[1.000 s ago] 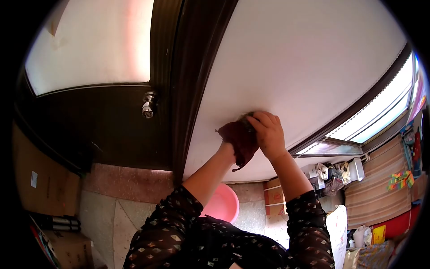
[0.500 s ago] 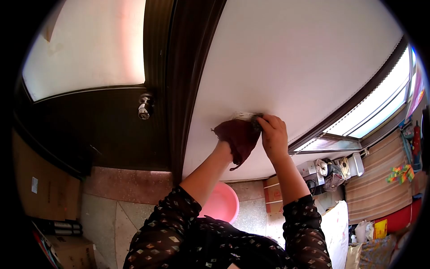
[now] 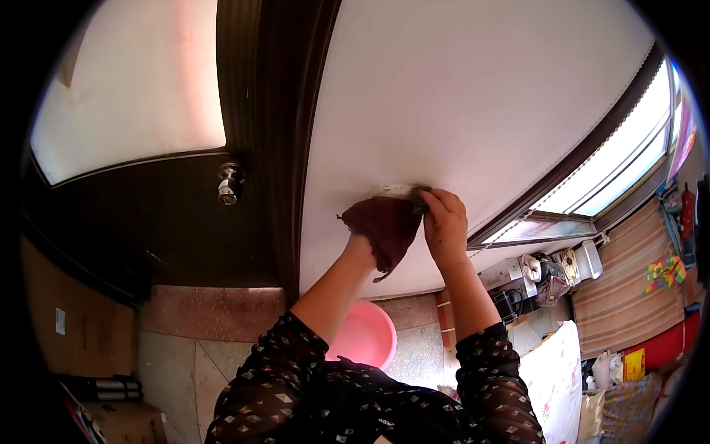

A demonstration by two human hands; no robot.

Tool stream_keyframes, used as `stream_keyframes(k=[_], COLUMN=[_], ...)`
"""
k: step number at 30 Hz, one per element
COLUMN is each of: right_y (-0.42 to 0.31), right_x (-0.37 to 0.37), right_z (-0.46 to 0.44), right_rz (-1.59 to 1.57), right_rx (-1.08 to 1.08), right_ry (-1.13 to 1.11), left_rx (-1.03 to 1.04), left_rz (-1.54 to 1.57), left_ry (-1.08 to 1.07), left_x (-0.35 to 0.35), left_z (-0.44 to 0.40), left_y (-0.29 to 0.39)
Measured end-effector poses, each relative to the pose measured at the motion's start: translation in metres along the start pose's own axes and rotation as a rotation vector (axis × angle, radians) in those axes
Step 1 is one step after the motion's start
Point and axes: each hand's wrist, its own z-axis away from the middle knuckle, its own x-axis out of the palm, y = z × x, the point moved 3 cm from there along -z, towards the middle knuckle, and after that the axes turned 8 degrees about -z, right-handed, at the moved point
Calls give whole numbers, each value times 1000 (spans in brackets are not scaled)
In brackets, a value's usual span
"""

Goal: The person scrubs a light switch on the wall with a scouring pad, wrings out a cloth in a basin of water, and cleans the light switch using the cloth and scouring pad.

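Observation:
A dark maroon cloth (image 3: pixel 388 226) drapes over my left hand, hiding its fingers; only the wrist (image 3: pixel 362 251) shows below it. The cloth is up against a white fitting (image 3: pixel 396 190) on the pale wall (image 3: pixel 458 96), perhaps a switch plate, partly hidden. On the right side of that fitting, my right hand (image 3: pixel 447 222) has its fingers closed on a dark, rough-looking scrubber (image 3: pixel 420 200). The scrubber touches the fitting's right end. Faint grey smudges show on the wall around it.
A pink basin (image 3: pixel 366 333) stands on the floor below my arms. To the left is a dark door with a metal knob (image 3: pixel 228 185). Cardboard boxes (image 3: pixel 78 303) line the left edge. At right are a window (image 3: pixel 614 177), a cluttered shelf (image 3: pixel 547 274) and a striped curtain (image 3: pixel 629 288).
The view has shifted slightly, so the door and wall appear a little further left. Both hands stay at the white fitting, with the cloth and scrubber held much as before.

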Motion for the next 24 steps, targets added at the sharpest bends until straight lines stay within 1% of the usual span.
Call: stream_keyframes(k=[1, 2, 4, 5, 7, 8, 10, 11, 13, 14, 16, 17, 18, 20, 21, 22, 24], right_y=[0, 2, -10, -15, -6, -1, 5, 7, 8, 5, 8, 17, 17, 18, 18, 18, 17], right_x=[-2, -3, -1, -1, 4, 6, 0, -2, -10, -15, -22, -19, -19, -16, -15, -13, -9], right_z=[4, 4, -4, -5, -2, -3, 5, 12, 23, 26, 34, 41, 44, 48, 49, 49, 46], right_rz=[19, 37, 0, -38, -18, -1, -11, -29, -41, -38, -277, -307, -307, -934, -1028, -1030, -1018], right_rx=[60, 117, 64, 25, 41, 50, 54, 110, 207, 213, 464, 512, 522, 862, 903, 910, 894], right_ry=[25, 51, 75, 96, 75, 48, 69, 96, 144, 144, 219, 190, 198, 255, 249, 260, 310], left_rx=[-2, 110, 222, 300, 372, 258, 132, 162, 198, 110, 14, 27, 34, 44, 45, 46, 161], left_rz=[-35, -334, -634, -417, -200, -223, -247, -537, -823, -839, -860, -1041, -1132, -1324, -1377, -1430, -1491], left_ry=[-9, 49, 106, 98, 86, 67, 44, 54, 57, -16, -97, -127, -150, -181, -191, -202, -122], left_x=[1, -2, -8, -10, -15, -14, -9, -5, -2, -3, 0, 5, 9, 15, 15, 16, 15], left_z=[-1, -3, -10, -11, -10, -8, -1, -4, -10, -12, -10, -9, -8, -9, -8, -7, -6], left_y=[3, -4, -33, -45, -60, -46, -23, -11, -1, -3, 4, 12, 18, 29, 29, 29, 29])
